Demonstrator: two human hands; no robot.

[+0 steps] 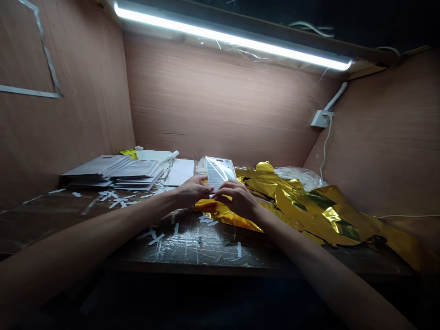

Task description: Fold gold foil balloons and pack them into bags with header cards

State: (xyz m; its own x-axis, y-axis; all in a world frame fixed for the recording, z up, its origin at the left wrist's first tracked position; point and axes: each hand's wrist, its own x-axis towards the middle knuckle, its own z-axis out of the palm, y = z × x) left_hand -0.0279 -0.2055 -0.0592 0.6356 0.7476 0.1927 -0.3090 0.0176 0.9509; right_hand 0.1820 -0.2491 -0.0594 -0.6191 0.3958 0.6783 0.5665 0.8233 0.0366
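Note:
A flat, shiny printed card packet (220, 170) with a hang slot at its top is raised over the middle of the table. My left hand (196, 190) grips its lower left edge between thumb and fingers. At the packet's lower right, my right hand (237, 197) has its fingers bent, with thumb and fingertips at the bottom edge. Whatever lies under those fingertips is too small to make out. Crumpled gold foil (309, 206) spreads beneath and to the right of my right hand.
Stacks of white cards (99, 166) stand at the left, beside a white sheet (180, 172). Small white paper scraps (156, 239) litter the dark table (192, 256). Clear plastic (299, 175) lies at the back right. A cable (325, 146) hangs from a socket box (320, 118).

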